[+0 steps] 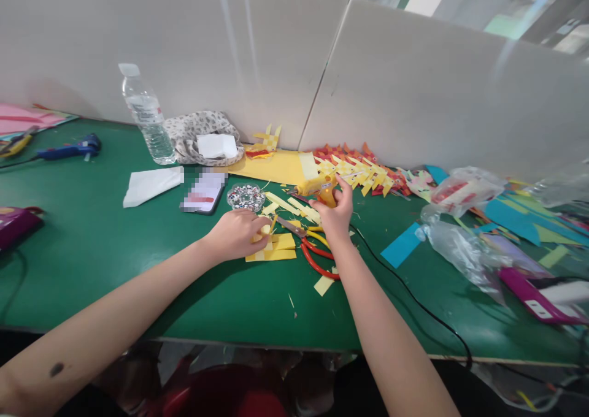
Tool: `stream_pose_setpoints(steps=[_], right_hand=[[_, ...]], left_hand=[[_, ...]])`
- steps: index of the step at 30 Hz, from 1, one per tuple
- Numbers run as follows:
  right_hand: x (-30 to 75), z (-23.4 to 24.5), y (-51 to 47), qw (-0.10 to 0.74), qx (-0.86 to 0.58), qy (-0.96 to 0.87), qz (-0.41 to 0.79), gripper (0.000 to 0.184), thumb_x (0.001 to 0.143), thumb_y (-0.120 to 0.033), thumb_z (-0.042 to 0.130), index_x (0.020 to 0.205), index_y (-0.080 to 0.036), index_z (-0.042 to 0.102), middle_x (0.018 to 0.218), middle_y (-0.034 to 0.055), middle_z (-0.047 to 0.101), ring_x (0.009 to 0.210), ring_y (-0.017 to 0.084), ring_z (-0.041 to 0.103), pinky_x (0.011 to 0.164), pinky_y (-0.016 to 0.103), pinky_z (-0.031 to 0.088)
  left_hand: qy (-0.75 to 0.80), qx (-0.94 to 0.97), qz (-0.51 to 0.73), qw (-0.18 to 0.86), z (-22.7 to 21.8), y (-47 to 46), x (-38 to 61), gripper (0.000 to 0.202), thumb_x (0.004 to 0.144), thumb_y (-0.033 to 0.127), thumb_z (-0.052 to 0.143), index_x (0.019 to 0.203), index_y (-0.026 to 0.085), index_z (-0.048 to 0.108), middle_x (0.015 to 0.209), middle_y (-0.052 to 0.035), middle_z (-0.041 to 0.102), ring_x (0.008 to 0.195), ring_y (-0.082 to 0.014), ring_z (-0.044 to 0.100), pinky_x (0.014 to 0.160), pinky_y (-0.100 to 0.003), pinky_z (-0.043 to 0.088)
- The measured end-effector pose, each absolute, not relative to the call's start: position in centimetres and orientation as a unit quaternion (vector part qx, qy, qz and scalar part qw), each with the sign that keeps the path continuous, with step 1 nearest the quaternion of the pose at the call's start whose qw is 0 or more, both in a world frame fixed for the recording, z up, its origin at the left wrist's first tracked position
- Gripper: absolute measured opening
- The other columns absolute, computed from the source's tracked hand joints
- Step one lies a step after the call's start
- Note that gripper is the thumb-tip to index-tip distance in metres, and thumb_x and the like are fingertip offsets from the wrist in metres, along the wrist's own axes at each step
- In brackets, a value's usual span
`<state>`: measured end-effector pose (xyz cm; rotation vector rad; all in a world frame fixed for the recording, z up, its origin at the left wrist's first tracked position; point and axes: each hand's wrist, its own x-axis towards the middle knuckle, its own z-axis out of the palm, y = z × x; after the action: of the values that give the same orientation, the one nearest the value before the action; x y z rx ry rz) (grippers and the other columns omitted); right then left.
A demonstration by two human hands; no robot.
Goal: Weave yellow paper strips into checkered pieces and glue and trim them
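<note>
My right hand [338, 210] is closed around a yellow hot glue gun [317, 187], its nozzle pointing left. My left hand [240, 233] has its fingers closed on a woven yellow paper piece [283, 245] lying low over the table; the fingers hide part of it. Between the hands lie scissors [317, 248] with red and yellow handles, blades toward my left hand. Just beyond my left hand sits a clear round dish [246, 197] of small googly eyes. Pale yellow paper strips [285, 202] are scattered around the dish and scissors.
Along the partition stand a water bottle [150, 119], a spotted cloth bag [202, 132] and a pile of woven paper pieces [363, 168]. A phone [207, 193] lies left of the dish. Plastic bags [464, 251] and blue paper [401, 245] lie right. A black cord [414, 279] crosses the green table.
</note>
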<state>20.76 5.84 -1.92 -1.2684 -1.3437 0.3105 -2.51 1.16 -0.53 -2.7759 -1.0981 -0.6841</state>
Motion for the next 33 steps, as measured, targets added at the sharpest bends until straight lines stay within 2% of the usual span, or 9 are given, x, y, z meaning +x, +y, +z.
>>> stream_pose_setpoints(steps=[7, 10, 13, 19, 33], right_hand=[[20.6, -0.8, 4.7, 0.528, -0.550, -0.644, 0.067, 0.067, 0.061, -0.014, 0.055, 0.125, -0.026, 0.040, 0.090, 0.0022, 0.063, 0.079, 0.021, 0.061, 0.072, 0.037, 0.048], [20.5, -0.3, 4.3, 0.480, -0.536, -0.695, -0.004, 0.066, 0.057, -0.013, 0.057, 0.121, -0.026, 0.047, 0.092, 0.0029, 0.063, 0.084, 0.024, 0.059, 0.080, 0.041, 0.045], [20.3, -0.3, 4.1, 0.428, -0.517, -0.740, -0.036, 0.067, 0.057, -0.011, 0.057, 0.122, -0.027, 0.048, 0.102, 0.0047, 0.061, 0.090, 0.026, 0.058, 0.087, 0.043, 0.041], [20.1, -0.8, 4.1, 0.368, -0.492, -0.789, 0.005, 0.067, 0.062, -0.009, 0.054, 0.126, -0.028, 0.045, 0.109, 0.0049, 0.059, 0.092, 0.024, 0.057, 0.083, 0.039, 0.046], [20.4, -1.2, 4.6, 0.359, -0.489, -0.793, 0.058, 0.069, 0.062, -0.005, 0.053, 0.127, -0.028, 0.043, 0.115, 0.0052, 0.057, 0.097, 0.023, 0.057, 0.086, 0.039, 0.047]], left_hand=[[-0.371, -0.901, -0.226, 0.007, -0.6, 1.1, -2.6, 0.018, 0.080, 0.030, 0.048, 0.087, 0.018, 0.059, 0.071, -0.0027, 0.066, 0.070, -0.0166, 0.062, 0.064, -0.029, 0.047], [-0.374, -0.899, -0.228, 0.007, -0.6, 1.1, -2.7, 0.015, 0.079, 0.028, 0.049, 0.083, 0.018, 0.059, 0.072, -0.0022, 0.066, 0.068, -0.0157, 0.062, 0.063, -0.028, 0.046], [-0.377, -0.898, -0.228, 0.011, -0.5, 1.1, -2.7, 0.015, 0.079, 0.028, 0.049, 0.082, 0.019, 0.060, 0.070, -0.0020, 0.066, 0.067, -0.0156, 0.062, 0.062, -0.028, 0.046], [-0.378, -0.893, -0.244, 0.009, -0.7, 1.1, -2.7, 0.016, 0.077, 0.029, 0.050, 0.080, 0.019, 0.062, 0.069, -0.0015, 0.067, 0.065, -0.0158, 0.061, 0.058, -0.027, 0.045], [-0.388, -0.894, -0.222, -0.025, -0.2, 0.8, -2.5, 0.019, 0.078, 0.035, 0.050, 0.074, 0.020, 0.062, 0.074, -0.0020, 0.064, 0.075, -0.0168, 0.059, 0.055, -0.026, 0.042]])
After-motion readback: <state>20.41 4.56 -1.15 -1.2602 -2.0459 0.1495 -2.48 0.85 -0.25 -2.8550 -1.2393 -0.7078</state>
